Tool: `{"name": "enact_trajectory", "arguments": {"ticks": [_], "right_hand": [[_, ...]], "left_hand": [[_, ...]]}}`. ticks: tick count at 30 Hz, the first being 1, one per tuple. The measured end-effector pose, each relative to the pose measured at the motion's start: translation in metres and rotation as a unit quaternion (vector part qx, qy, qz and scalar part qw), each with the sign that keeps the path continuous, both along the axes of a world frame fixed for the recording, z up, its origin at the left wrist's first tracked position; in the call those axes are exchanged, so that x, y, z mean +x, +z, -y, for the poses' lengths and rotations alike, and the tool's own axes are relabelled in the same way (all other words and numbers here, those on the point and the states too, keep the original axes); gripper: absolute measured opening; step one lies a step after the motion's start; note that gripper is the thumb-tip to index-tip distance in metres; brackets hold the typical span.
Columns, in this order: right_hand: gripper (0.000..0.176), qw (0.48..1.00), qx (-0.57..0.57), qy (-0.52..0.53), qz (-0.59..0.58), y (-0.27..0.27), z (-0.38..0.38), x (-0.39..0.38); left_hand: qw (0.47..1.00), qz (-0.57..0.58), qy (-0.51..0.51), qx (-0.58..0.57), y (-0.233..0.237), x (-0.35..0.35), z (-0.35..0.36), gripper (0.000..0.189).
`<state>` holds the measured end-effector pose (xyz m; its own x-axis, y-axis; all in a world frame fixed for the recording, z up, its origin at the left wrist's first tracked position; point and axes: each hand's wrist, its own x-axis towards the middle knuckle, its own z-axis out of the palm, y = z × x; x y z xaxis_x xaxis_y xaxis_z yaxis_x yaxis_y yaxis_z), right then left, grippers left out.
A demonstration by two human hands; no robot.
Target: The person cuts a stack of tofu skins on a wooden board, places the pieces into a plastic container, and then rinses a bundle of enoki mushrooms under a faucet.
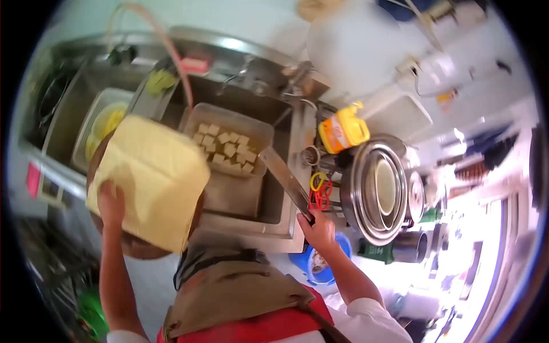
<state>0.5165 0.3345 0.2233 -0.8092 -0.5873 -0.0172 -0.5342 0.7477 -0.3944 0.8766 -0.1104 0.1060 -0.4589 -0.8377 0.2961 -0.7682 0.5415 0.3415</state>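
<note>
Slab (157, 177), pale yellow, lies on a round brown board (143, 248), left hand (111, 204) resting on it, whether spread I cannot tell; right hand (318, 230) closed round a knife (284, 179); beyond, pale cubes (230, 150) in a tub (264, 130) inside the sink (251, 225)

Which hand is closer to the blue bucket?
The right. The right hand, gripping the knife, is just above the blue bucket in view; the left hand is far over on the other side, on the yellow slab.
</note>
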Motion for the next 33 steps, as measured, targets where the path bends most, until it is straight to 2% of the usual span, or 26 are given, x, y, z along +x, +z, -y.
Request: {"name": "enact_trajectory", "arguments": {"ticks": [1, 4, 5, 8, 10, 11, 12, 13, 14, 16, 17, 19, 22, 25, 30, 33], "right_hand": [[0.037, 0.999, -0.033, -0.032, 0.004, -0.001, 0.000, -0.003], [0.034, 0.985, -0.128, -0.082, -0.079, -0.023, -0.013, -0.020], [0.033, 0.980, -0.139, -0.099, -0.101, -0.018, -0.020, -0.026], [0.026, 0.964, -0.152, -0.148, -0.157, 0.015, -0.034, -0.052], [0.020, 0.944, -0.077, -0.203, -0.248, 0.008, -0.076, -0.090], [0.020, 0.940, -0.054, -0.242, -0.233, 0.007, -0.105, -0.109], [0.019, 0.943, -0.015, -0.247, -0.221, 0.004, -0.142, -0.136], [0.017, 0.951, 0.048, -0.224, -0.207, 0.002, -0.184, -0.160], [0.017, 0.954, 0.114, -0.184, -0.208, -0.004, -0.227, -0.187], [0.017, 0.940, 0.204, -0.098, -0.254, -0.024, -0.295, -0.235], [0.021, 0.957, 0.179, -0.156, -0.166, 0.000, -0.283, -0.235], [0.024, 0.947, 0.186, -0.167, -0.202, 0.002, -0.278, -0.232], [0.024, 0.938, 0.241, -0.230, -0.099, -0.008, -0.266, -0.255], [0.025, 0.955, 0.185, -0.207, -0.100, -0.029, -0.279, -0.276], [0.021, 0.958, 0.182, -0.203, -0.095, -0.034, -0.282, -0.288], [0.025, 0.958, 0.167, -0.231, -0.028, -0.023, -0.284, -0.291]], "left_hand": [[1.000, -0.006, -0.010, 0.018, 0.008, -0.005, -0.008, 0.029], [0.995, 0.031, -0.094, -0.019, 0.006, -0.023, -0.022, 0.027], [0.992, 0.050, -0.110, -0.022, 0.009, -0.030, -0.028, 0.027], [0.988, 0.040, -0.146, -0.032, -0.020, -0.028, -0.018, 0.024], [0.981, 0.030, -0.188, -0.038, -0.060, -0.032, 0.007, 0.024], [0.980, 0.039, -0.189, -0.043, -0.030, -0.028, -0.004, 0.024], [0.966, 0.038, -0.251, -0.049, -0.014, -0.032, -0.010, 0.025], [0.966, 0.048, -0.248, -0.054, -0.027, -0.018, 0.001, 0.026], [0.971, 0.065, -0.225, -0.052, -0.021, -0.018, 0.007, 0.025], [0.986, -0.010, -0.167, -0.021, 0.035, -0.046, 0.006, 0.026], [0.986, 0.028, -0.164, -0.006, 0.043, -0.052, 0.018, 0.028], [0.980, 0.087, -0.176, 0.021, 0.063, -0.074, 0.033, 0.033], [0.959, 0.109, -0.260, -0.018, 0.058, -0.118, 0.062, 0.041], [0.946, 0.140, -0.293, 0.000, 0.063, -0.161, 0.069, 0.046], [0.922, 0.199, -0.325, 0.072, 0.071, -0.196, 0.074, 0.041], [0.912, 0.247, -0.319, 0.079, 0.080, -0.202, 0.073, 0.036]]}}
